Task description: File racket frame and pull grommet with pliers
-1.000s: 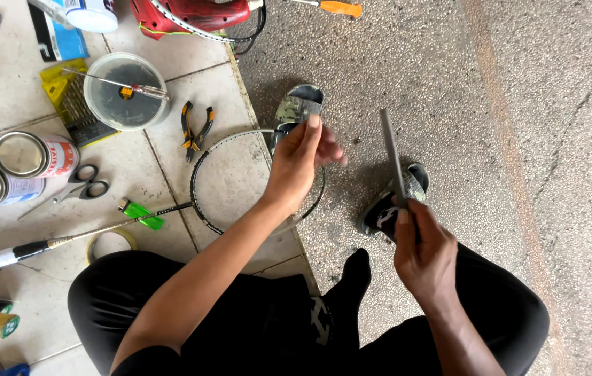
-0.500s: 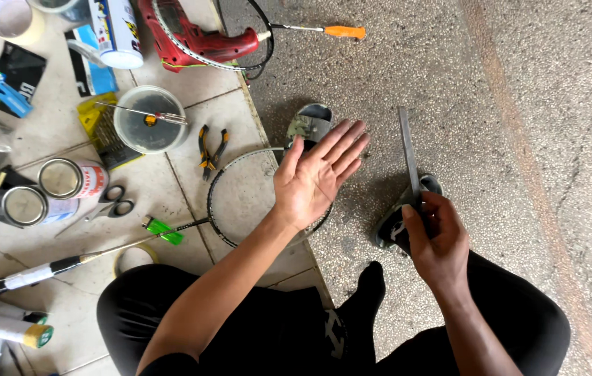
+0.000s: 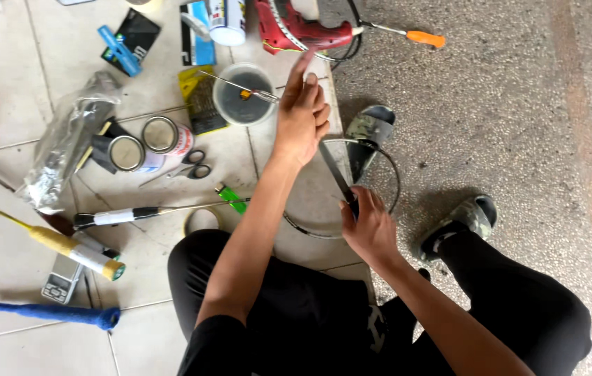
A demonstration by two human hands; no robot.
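Two hands over floor tiles [image 3: 10,83]: left hand [image 3: 301,115] open, fingers spread, empty, beside clear cup [image 3: 240,97]; right hand [image 3: 369,226] closed around thin metal strip [image 3: 334,170], above racket hoop [image 3: 310,226].

Bright, even daylight — soft and diffuse, with no hard glare on the pale floor tiles [image 3: 10,76]. Short, faint shadows fall toward three o'clock from the sandals [image 3: 369,129] on the speckled concrete [image 3: 519,104]. The left hand [image 3: 301,111] is slightly motion-blurred; the rest is fairly sharp. Wide-angle stretch shows toward the edges — tile lines bow a little.
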